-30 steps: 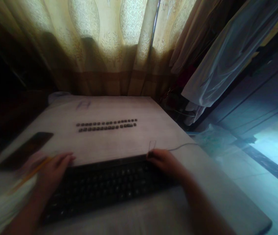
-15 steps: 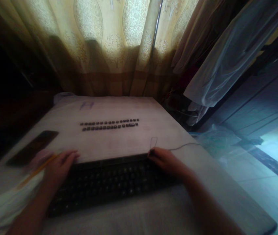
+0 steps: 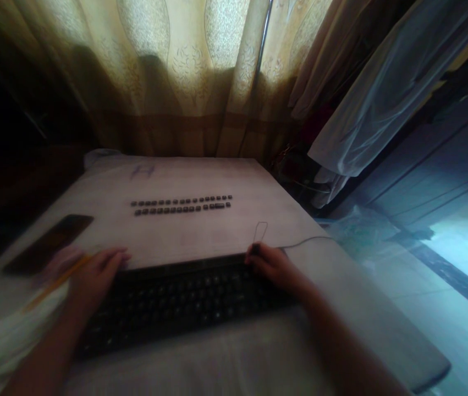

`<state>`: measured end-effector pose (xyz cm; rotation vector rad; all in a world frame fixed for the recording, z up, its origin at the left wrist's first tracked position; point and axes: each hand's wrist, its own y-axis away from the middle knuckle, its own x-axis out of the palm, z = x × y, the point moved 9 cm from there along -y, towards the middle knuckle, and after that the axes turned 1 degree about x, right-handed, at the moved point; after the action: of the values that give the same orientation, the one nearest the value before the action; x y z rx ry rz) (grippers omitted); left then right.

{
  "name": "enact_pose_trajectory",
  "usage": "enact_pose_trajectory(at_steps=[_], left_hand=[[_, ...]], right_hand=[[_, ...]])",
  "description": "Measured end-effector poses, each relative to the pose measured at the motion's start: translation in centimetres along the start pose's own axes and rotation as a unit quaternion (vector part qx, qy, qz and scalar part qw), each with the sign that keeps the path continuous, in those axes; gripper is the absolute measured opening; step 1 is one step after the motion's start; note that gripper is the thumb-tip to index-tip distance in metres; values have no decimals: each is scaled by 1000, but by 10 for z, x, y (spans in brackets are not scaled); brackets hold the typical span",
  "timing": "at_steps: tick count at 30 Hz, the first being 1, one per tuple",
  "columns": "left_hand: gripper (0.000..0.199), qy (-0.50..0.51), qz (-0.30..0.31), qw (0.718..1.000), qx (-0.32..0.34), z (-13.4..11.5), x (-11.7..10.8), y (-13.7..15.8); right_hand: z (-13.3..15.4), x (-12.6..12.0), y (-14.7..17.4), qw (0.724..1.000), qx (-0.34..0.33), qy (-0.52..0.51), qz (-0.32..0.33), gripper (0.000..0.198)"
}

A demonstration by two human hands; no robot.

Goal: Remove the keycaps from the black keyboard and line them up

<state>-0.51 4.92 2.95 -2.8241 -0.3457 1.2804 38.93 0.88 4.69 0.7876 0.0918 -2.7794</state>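
A black keyboard (image 3: 176, 300) lies on the pale-covered table, slightly blurred. At its back left corner, my left hand (image 3: 95, 275) grips the edge, fingers pointing right along the rear; its thumb is hard to see. Over the back right part, my right hand (image 3: 273, 267) is closed in a pinch on a small dark-handled wire keycap puller (image 3: 260, 232), whose thin loop points up and away from me. Behind the keyboard, two rows of loose black keycaps (image 3: 180, 209) are lined up, one longer cap among them.
A dark phone (image 3: 50, 245) rests at the left, beside a pink bundle (image 3: 62, 258) and a yellow-orange stick (image 3: 54, 285). The keyboard's cable (image 3: 310, 238) runs off the right edge of the table (image 3: 341, 319). Curtains (image 3: 192, 82) hang behind; white clothing (image 3: 365, 121) hangs at right.
The whole view has shifted slightly, so the table appears a little higher and further left. Both hands keep about the same places on the keyboard.
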Motion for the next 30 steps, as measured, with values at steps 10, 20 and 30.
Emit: enact_pose_trajectory(at_steps=[10,20,30], left_hand=[[52,-6,-2,1000,-7,1,1,0],[48,-40,-38,998,22,-6,-10,0],[31,-14,-7,969,247,-126,25,69]], right_hand=[[-1,-29,7,967,-46,-206,-143,18],[-2,-9,3,951,-35,-285,-119,27],[26,8,1,948,-36,-297,-105,25]])
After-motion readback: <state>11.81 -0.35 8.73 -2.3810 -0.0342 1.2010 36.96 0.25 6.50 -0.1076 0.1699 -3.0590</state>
